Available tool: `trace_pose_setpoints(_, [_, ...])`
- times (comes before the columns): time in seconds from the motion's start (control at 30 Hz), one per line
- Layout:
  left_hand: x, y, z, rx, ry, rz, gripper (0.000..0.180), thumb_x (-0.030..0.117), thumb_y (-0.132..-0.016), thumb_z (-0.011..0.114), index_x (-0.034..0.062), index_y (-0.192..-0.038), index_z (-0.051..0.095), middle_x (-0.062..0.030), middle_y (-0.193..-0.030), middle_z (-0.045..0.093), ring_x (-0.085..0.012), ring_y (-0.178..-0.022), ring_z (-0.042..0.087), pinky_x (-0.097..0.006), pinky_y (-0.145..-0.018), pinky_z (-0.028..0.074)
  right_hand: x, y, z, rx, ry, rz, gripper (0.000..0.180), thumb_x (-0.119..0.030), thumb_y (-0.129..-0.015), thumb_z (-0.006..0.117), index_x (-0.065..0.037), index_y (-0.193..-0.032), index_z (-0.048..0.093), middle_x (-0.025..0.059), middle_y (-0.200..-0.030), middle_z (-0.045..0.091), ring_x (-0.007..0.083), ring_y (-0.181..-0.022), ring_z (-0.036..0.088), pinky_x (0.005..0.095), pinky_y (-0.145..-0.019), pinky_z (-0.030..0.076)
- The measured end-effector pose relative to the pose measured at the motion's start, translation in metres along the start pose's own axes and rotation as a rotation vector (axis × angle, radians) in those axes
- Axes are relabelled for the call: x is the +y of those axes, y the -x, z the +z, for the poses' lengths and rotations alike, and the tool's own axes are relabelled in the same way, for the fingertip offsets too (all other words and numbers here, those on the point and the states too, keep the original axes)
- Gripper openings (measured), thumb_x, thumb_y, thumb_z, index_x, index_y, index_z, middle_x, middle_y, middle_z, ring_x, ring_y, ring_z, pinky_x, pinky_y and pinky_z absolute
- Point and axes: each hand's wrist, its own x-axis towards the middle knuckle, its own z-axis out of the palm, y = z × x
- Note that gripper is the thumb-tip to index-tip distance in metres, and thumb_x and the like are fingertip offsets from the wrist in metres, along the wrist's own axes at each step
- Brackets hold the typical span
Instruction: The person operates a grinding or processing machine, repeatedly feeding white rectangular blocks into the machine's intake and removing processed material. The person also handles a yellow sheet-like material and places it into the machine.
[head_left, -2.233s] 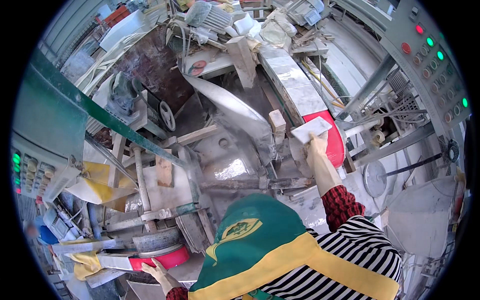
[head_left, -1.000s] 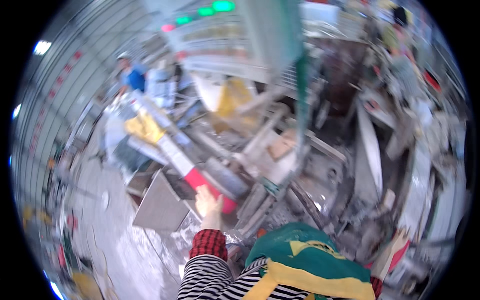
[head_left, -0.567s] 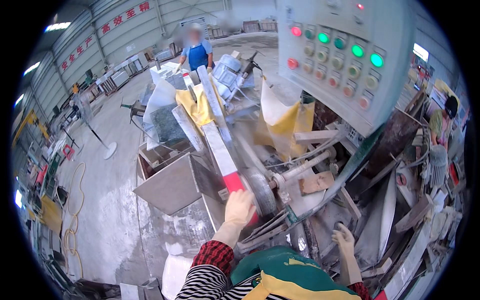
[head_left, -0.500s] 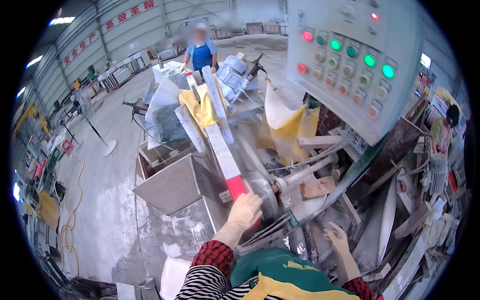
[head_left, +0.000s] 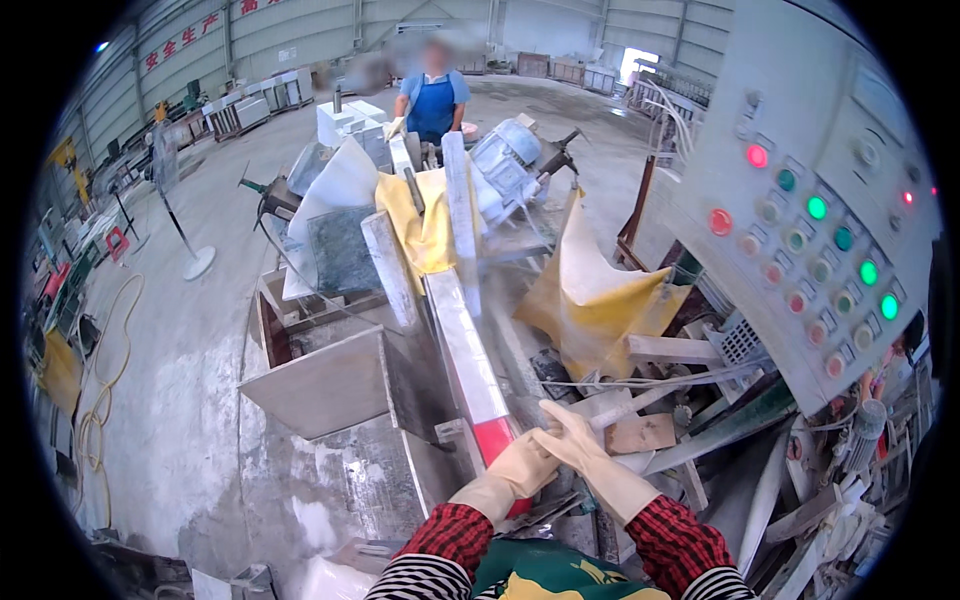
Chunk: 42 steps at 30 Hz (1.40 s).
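**Gloved hands meet at the near end of a long stone strip**

Both hands wear pale rubber gloves and come together low in the middle of the view. The left hand (head_left: 522, 465) lies against the near, red-marked end of a long pale stone strip (head_left: 462, 345), its grip narrow around that end. The right hand (head_left: 578, 448) rests partly over the left, fingers stretched out flat and loose; whether it clasps the strip itself I cannot tell.

The strip runs away from the person along the machine bed, toward a second person in a blue apron (head_left: 433, 98) who stands at the far end. Just left of the strip sits a grey metal hopper (head_left: 335, 375). To its right a yellow sack (head_left: 600, 290) slumps against the frame, with a small wooden block (head_left: 640, 433) near the right hand. A grey control panel (head_left: 820, 215) with red and green lamps rises on the right. A standing fan (head_left: 180, 215) is well apart on the concrete floor (head_left: 190, 400).
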Motion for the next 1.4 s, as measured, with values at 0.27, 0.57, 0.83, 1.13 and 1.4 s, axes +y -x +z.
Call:
trace_pose_setpoints(0.27, [-0.008,0.005,0.025,0.060,0.042,-0.086,0.042,0.030,-0.090,0.050,0.0084,-0.126,0.053,-0.0144,-0.131,0.053,-0.0317,-0.127,0.046,-0.047,-0.105,0.037,-0.068,-0.059,0.052,-0.132,0.203,0.154,0.081,-0.045,-0.078,0.069,-0.009,-0.143,0.036,0.0247,-0.136,0.050,0.0390,-0.124,0.051,0.0450,-0.103,0.043])
trace_pose_setpoints(0.57, [0.002,0.004,0.053,0.213,2.042,0.184,0.046,0.035,-0.098,0.040,0.0100,-0.135,0.047,-0.0153,-0.142,0.046,-0.0301,-0.135,0.040,-0.045,-0.113,0.028,-0.100,-0.059,0.067,-0.242,0.374,0.419,0.104,-0.055,-0.078,0.066,-0.016,-0.154,0.007,0.0195,-0.151,0.034,0.0377,-0.134,0.042,0.0504,-0.108,0.037])
trace_pose_setpoints(0.83, [0.010,0.011,0.024,0.082,0.633,-0.045,0.044,0.031,-0.091,0.049,0.0089,-0.129,0.052,-0.0156,-0.133,0.052,-0.0305,-0.128,0.045,-0.044,-0.109,0.033,-0.112,-0.047,0.040,-0.255,0.343,0.438,0.100,-0.043,-0.077,0.072,-0.023,-0.153,0.011,0.0210,-0.144,0.043,0.0384,-0.128,0.048,0.0486,-0.105,0.040])
trace_pose_setpoints(1.13, [0.032,0.004,0.015,-0.004,0.163,-0.093,0.044,0.027,-0.084,0.059,0.0076,-0.123,0.058,-0.0159,-0.123,0.059,-0.0309,-0.121,0.052,-0.042,-0.105,0.038,0.017,-0.023,0.036,-0.138,-0.404,0.232,0.044,-0.024,-0.081,0.072,-0.001,-0.119,0.063,0.0132,-0.108,0.069,0.0254,-0.097,0.066,0.0359,-0.084,0.051])
trace_pose_setpoints(1.4, [0.064,-0.012,-0.028,0.044,-0.019,0.086,0.040,0.018,-0.069,0.067,0.0029,-0.105,0.060,-0.0131,-0.111,0.062,-0.0297,-0.108,0.056,-0.042,-0.096,0.042,0.056,0.193,-0.058,0.423,-1.313,0.570,0.026,-0.009,-0.093,0.060,0.003,-0.116,0.062,0.0086,-0.104,0.069,0.0177,-0.092,0.067,0.0298,-0.082,0.053])
